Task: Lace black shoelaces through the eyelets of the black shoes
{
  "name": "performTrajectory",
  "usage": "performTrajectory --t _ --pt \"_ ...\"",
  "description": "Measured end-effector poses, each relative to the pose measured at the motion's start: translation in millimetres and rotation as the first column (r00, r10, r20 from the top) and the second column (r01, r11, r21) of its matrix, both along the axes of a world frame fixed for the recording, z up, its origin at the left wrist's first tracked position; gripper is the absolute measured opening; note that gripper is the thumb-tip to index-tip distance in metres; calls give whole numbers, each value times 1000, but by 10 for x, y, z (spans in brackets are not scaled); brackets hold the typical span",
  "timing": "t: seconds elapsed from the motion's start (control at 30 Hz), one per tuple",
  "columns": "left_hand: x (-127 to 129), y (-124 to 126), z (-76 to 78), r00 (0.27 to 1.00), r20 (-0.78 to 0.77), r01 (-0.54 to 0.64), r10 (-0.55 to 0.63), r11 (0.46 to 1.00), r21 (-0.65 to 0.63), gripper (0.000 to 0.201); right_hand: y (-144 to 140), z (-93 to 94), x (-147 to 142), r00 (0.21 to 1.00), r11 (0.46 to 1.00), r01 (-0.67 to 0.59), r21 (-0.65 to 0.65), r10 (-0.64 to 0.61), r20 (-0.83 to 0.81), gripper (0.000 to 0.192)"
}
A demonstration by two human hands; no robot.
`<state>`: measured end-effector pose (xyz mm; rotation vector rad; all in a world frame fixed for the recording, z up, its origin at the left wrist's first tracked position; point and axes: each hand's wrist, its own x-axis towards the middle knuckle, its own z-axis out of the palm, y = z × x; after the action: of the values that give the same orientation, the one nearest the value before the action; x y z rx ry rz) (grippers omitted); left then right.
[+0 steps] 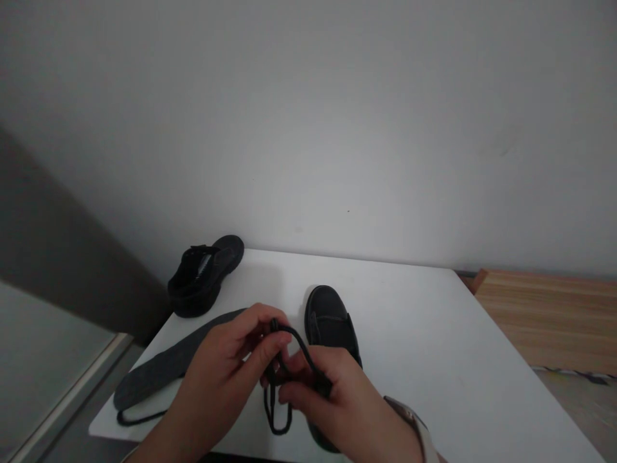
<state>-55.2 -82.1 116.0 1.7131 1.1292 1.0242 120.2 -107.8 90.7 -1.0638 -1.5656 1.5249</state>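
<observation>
My left hand (236, 357) pinches a black shoelace (276, 429) between thumb and fingers. Close beside it, my right hand (332, 392) is closed on the same lace, and a loop of it hangs below both hands. Behind the right hand a black shoe (331, 315) lies with its toe pointing to the wall, partly hidden by that hand. A dark grey insole (159, 373) lies flat to the left, partly covered by my left hand and forearm. Near its lower end another stretch of black lace (139, 420) rests on the table.
A second black shoe (202, 273) stands at the table's back left corner. The white table (409, 334) reaches to a plain wall (347, 128). Past its right edge is a wooden surface (549, 315). A pale panel (53, 360) stands at the left.
</observation>
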Motion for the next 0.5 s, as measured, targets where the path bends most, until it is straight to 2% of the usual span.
performTrajectory --t 0.1,0.2,0.27,0.37,0.5 --pt "-35 18 -55 999 11 -48 50 993 -112 15 17 -124 88 988 983 -28 -184 -1 -155 21" --pt "-71 21 -103 998 -57 -25 17 988 -150 17 31 -144 192 970 975 -38 -220 -18 -244 35" --pt "-99 17 -134 994 -99 28 -43 988 -153 17 43 -102 258 944 977 33 -210 -99 -314 36" --pt "-175 13 -188 986 -143 63 -86 986 -156 25 58 0 405 869 960 208 -188 -270 -415 37" --pt "-355 19 -277 989 -137 31 -59 980 -198 33 38 117 773 766 904 303 -301 -419 -487 34"
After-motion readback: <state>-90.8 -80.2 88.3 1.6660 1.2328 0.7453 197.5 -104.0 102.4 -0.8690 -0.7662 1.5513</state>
